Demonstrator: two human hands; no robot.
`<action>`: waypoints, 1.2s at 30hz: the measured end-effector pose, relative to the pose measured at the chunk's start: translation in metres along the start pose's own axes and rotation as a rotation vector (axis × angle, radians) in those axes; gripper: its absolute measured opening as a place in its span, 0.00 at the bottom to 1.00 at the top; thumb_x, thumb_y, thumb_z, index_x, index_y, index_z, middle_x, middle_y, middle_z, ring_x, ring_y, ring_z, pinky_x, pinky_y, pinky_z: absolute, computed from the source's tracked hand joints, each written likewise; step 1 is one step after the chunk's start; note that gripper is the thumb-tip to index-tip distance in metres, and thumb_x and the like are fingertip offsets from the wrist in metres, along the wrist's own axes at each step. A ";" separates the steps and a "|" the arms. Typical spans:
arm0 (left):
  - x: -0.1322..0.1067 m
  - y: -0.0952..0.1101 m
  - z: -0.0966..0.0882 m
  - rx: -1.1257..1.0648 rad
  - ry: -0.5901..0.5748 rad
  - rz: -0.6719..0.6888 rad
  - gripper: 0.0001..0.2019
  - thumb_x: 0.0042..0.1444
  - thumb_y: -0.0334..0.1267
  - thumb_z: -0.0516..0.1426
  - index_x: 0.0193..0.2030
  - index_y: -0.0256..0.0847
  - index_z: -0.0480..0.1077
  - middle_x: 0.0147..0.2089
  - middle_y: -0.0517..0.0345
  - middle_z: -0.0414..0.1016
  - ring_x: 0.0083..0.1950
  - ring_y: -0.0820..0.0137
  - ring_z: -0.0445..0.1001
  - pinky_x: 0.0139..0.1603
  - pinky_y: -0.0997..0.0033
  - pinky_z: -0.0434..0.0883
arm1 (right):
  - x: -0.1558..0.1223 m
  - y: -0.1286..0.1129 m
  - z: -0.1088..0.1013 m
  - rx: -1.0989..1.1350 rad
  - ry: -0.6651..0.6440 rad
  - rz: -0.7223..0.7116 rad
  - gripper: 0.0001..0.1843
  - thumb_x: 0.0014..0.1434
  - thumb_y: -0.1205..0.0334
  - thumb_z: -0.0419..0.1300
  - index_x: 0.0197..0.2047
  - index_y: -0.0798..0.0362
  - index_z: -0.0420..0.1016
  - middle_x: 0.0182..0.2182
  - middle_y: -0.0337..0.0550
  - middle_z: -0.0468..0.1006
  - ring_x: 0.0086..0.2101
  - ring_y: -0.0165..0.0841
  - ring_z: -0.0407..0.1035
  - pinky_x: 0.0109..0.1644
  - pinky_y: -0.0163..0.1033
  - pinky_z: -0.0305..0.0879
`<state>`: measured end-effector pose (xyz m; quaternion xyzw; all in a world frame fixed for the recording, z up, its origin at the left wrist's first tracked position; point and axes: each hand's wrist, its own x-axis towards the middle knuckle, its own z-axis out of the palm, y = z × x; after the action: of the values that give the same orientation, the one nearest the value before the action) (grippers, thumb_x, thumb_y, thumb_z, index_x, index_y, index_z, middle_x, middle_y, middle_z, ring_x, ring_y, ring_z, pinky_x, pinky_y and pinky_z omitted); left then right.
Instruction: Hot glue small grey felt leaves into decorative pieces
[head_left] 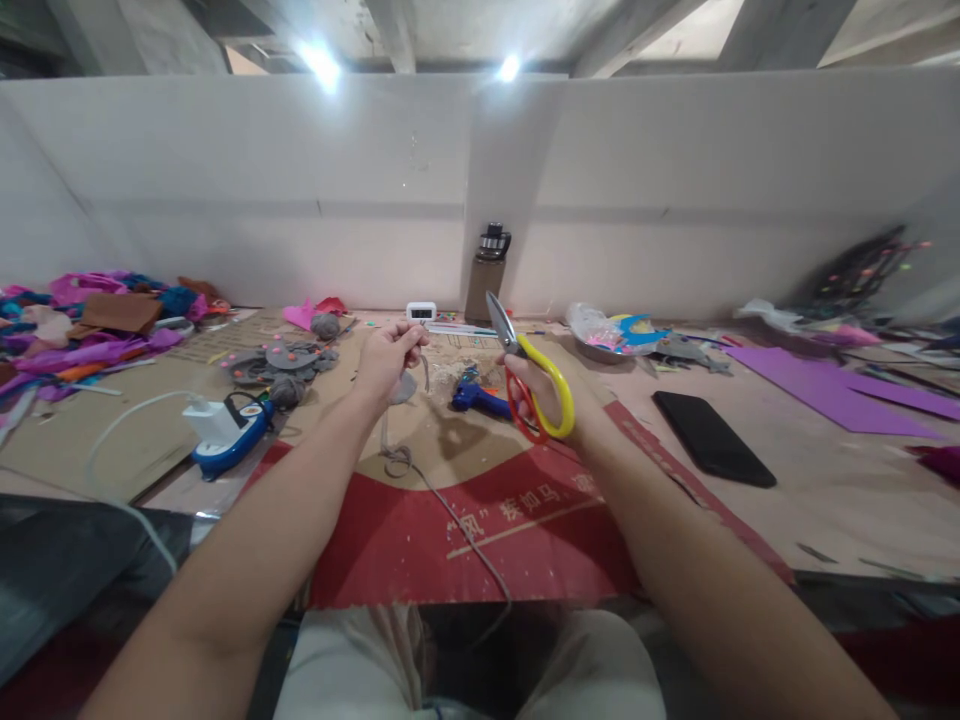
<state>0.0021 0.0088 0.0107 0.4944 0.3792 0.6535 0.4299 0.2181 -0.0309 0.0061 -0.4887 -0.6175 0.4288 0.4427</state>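
My left hand (388,362) is raised over the cardboard, its fingertips pinched on a grey yarn (466,535). The yarn hangs down, loops on the cardboard and trails over the front edge. In my right hand (546,385) is a pair of scissors (562,400) with one red and one yellow handle. Their blades point up and away to the left, apart from the yarn. Between my hands, a blue glue gun (480,400) lies on the cardboard. A small grey round piece (403,388) sits just beyond my left wrist, partly hidden.
A red-printed cardboard sheet (555,560) covers the table's middle. To the left are a blue power strip (232,450), grey felt pieces (281,362) and heaped felt scraps (120,310). A black phone (712,437) and purple sheets (825,385) lie right. A bottle (487,275) stands behind.
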 end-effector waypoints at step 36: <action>0.015 0.029 -0.028 -0.338 0.085 -0.089 0.07 0.53 0.31 0.61 0.26 0.35 0.68 0.21 0.66 0.64 0.15 0.87 0.54 0.13 0.85 0.49 | -0.007 0.014 0.115 -0.290 -0.212 -0.296 0.14 0.48 0.69 0.60 0.18 0.49 0.61 0.21 0.42 0.68 0.28 0.37 0.67 0.40 0.46 0.67</action>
<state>-0.0322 0.0111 0.0359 0.3696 0.3032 0.7086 0.5189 0.1109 -0.0468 -0.0361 -0.4036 -0.7807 0.3151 0.3583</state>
